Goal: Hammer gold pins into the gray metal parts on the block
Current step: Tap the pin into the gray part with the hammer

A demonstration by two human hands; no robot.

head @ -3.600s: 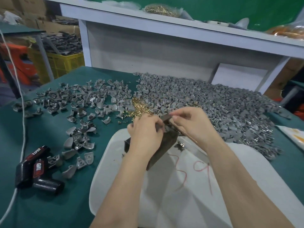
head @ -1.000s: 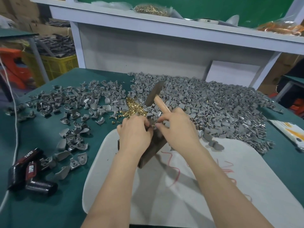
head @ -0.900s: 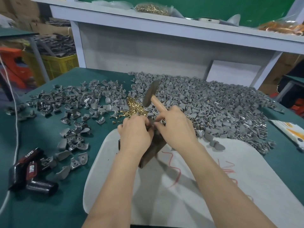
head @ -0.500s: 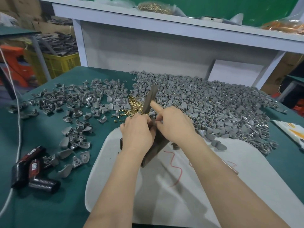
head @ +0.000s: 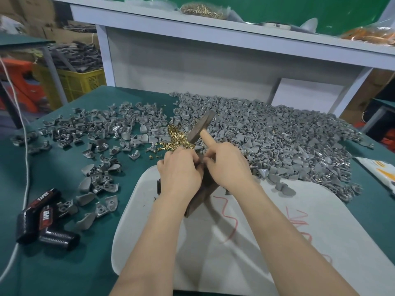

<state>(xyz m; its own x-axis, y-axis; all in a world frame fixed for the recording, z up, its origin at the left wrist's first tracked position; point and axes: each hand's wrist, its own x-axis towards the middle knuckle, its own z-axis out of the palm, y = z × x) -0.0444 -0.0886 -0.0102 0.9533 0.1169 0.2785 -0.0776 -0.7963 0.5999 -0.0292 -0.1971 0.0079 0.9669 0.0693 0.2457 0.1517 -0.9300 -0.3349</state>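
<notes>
Raised since a few seconds ago, the dark metal hammer head [head: 201, 127] now stands above both hands and tilts away from the viewer; earlier it sat low against the block. Its handle is hidden inside the right hand [head: 228, 167], whose fingers wrap it while the index finger lies straight along the head.

The dark brown rectangular block [head: 197, 201] sits slanted just below that grip. It is mostly covered, and only its near lower part and a sliver of its left end show. The left hand [head: 179, 174] lies over the block's top with its fingers curled forward. The fingertips are out of sight, so whether they pinch anything cannot be told.

The block rests on a white rounded board with red scribbles [head: 213, 263]. Just beyond the hands lies a small heap of gold pins [head: 176, 138], which touches a broad pile of gray metal parts [head: 288, 146] on the right. Looser scattered gray parts [head: 96, 133] lie to the left on the green table [head: 53, 270]. A black and red power tool [head: 40, 218] lies near the left edge, and its white cable [head: 23, 167] is cut off by the frame.
</notes>
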